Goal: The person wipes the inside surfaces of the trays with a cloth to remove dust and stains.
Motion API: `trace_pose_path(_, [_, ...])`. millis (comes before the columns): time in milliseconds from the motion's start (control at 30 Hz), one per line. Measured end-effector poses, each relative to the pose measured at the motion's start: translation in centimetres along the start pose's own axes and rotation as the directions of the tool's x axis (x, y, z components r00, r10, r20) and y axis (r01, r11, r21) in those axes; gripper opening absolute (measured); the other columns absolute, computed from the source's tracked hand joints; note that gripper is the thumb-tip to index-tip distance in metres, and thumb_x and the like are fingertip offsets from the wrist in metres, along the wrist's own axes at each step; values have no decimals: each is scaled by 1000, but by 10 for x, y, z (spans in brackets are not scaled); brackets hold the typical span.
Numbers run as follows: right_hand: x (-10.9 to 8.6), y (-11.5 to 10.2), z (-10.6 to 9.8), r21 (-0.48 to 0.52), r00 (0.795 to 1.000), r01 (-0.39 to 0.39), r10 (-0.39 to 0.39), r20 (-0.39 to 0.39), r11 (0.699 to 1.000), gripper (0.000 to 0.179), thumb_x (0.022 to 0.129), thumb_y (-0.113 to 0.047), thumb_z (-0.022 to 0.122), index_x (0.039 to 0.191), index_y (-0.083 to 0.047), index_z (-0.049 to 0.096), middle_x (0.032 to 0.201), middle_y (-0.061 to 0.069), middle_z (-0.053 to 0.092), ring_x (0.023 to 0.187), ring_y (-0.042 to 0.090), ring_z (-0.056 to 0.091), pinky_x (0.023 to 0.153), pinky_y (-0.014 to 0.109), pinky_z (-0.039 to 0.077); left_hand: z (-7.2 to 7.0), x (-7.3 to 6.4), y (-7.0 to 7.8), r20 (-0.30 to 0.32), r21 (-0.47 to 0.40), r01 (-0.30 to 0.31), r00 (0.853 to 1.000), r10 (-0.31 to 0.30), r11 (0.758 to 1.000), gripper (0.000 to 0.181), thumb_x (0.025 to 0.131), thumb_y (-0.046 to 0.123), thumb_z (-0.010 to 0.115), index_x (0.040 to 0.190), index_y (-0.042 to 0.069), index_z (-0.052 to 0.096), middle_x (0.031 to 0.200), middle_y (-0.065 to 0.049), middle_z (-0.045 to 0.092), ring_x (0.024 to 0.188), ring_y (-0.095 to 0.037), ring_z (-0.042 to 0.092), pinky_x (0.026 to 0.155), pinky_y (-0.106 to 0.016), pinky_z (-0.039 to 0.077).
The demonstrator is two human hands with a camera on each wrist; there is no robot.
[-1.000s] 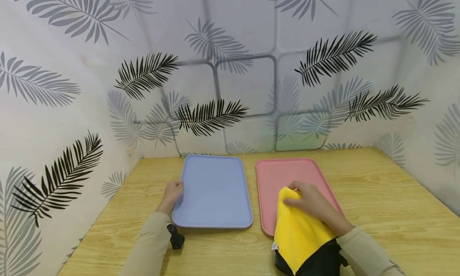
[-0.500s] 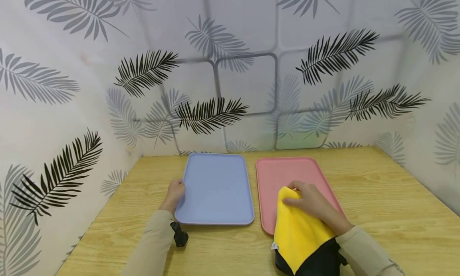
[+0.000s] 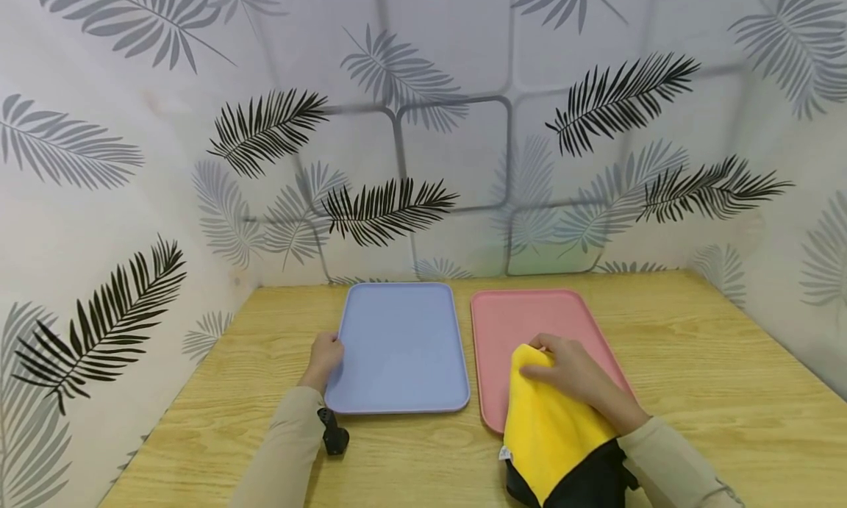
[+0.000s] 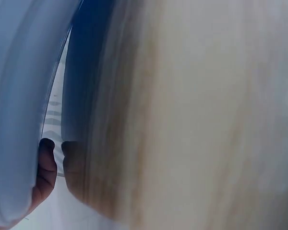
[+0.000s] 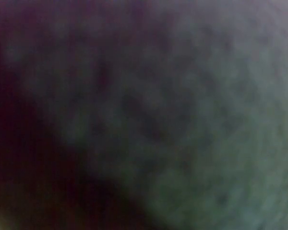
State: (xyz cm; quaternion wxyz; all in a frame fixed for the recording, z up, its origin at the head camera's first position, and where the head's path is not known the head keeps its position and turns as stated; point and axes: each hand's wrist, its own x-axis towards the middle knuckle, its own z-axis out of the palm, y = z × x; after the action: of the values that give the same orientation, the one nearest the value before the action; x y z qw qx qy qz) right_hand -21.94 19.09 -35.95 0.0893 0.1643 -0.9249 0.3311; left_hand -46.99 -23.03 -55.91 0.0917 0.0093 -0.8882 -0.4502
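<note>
My left hand [image 3: 326, 359] grips the left edge of a blue rectangular tray [image 3: 402, 346] in the head view. The left wrist view has the tray's underside edge [image 4: 12, 120] tipped up from the glossy tabletop, with a curled finger [image 4: 46, 167] at its rim. A yellow cloth with a black side [image 3: 549, 420] and a small white tag hangs from my right hand [image 3: 572, 372], pinched at its top corner. It covers the near right part of a pink tray [image 3: 523, 317]. Dark, blurred fabric [image 5: 192, 115] fills the right wrist view.
Both trays lie side by side on a wood-grain table [image 3: 701, 368], with a narrow gap between them. A black wrist camera [image 3: 334, 436] is by the left sleeve. Leaf-printed curtain [image 3: 450, 155] encloses the table's back and sides.
My left hand and the blue tray have shifted slightly right, toward the pink tray. The right hand and the cloth have stayed in place.
</note>
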Motion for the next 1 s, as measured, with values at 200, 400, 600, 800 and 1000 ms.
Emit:
trace_pose_path(200, [-1, 1, 0, 5, 1000, -8, 8, 5, 1000, 26, 80, -20, 66, 96, -1, 59, 90, 9, 60, 71, 16, 49, 63, 32, 40, -1, 3, -1, 37, 87, 20, 999, -23, 996, 26, 86, 6, 43, 99, -4, 64, 100, -19, 60, 80, -24, 52, 62, -36, 44])
trace_pose_path(400, [-2, 2, 0, -2, 1000, -6, 6, 3, 1000, 26, 80, -20, 66, 96, -1, 59, 90, 8, 60, 73, 17, 50, 65, 33, 41, 11, 24, -29, -12, 153, -82, 996, 85, 985, 21, 84, 8, 45, 83, 2, 65, 86, -14, 61, 68, -23, 49, 53, -33, 40])
trace_pose_path(600, [-2, 5, 1, -3, 1000, -7, 7, 7, 1000, 26, 80, -20, 66, 96, -1, 59, 90, 9, 60, 72, 17, 50, 65, 34, 41, 22, 36, -44, -40, 228, -130, 989, 142, 965, 21, 84, 5, 43, 78, -1, 62, 75, -12, 58, 59, -22, 45, 47, -33, 37])
trace_pose_path(800, [-2, 5, 1, -7, 1000, -2, 2, 7, 1000, 26, 80, -20, 66, 96, -1, 59, 91, 8, 60, 73, 18, 50, 65, 34, 41, 41, 84, -107, -47, 288, -88, 993, 106, 954, 19, 80, 8, 49, 90, -3, 60, 81, -11, 60, 72, -25, 54, 57, -36, 45])
trace_pose_path(1000, [-2, 5, 1, -12, 1000, 6, -6, 4, 1000, 26, 80, -20, 66, 96, -2, 59, 90, 8, 60, 74, 19, 51, 66, 35, 41, 54, 112, -142, -60, 309, -107, 990, 131, 945, 13, 77, 17, 53, 79, 6, 59, 75, -6, 58, 67, -24, 52, 50, -35, 40])
